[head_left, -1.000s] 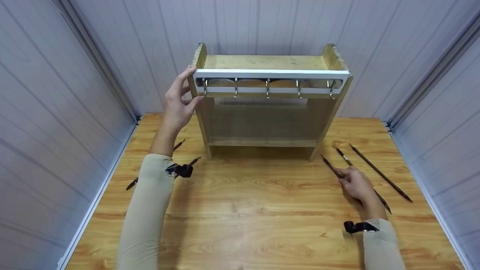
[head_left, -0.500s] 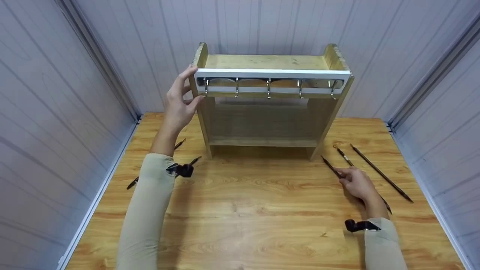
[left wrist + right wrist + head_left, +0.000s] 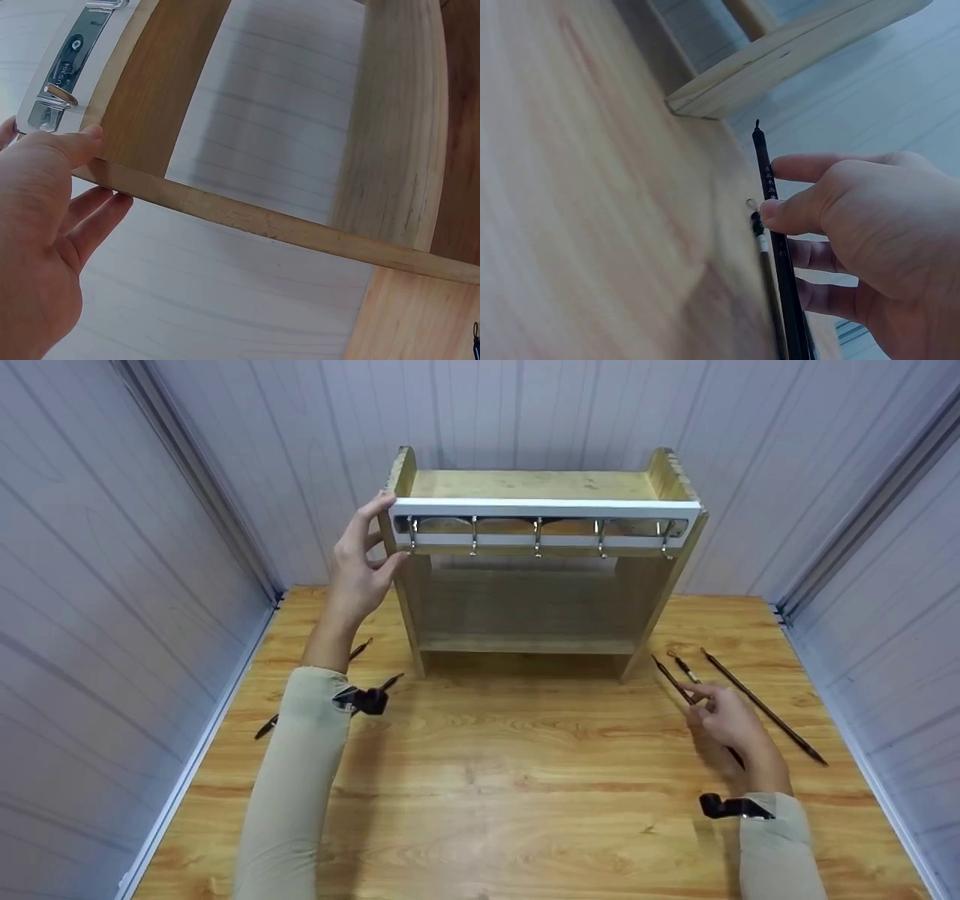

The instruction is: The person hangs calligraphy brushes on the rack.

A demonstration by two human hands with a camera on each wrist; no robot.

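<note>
My right hand pinches a dark calligraphy brush between thumb and fingers, close over the table at the right. In the right wrist view, small pale characters mark the brush handle, and a small loop tops its end. My left hand grips the left side panel of a wooden shelf rack, thumb in front and other fingers at its outer side. Across the rack's upper front runs a white strip with several metal hooks. The left wrist view shows the thumb beside the panel's edge.
Right of the rack lie a brush with a white band and a long dark brush. Two more brushes lie at the left, one dark brush partly behind my left forearm. White panelled walls enclose the wooden table.
My right hand has moved slightly right and lifted the brush, whose looped end has shifted up and right. My left hand stays on the rack.
</note>
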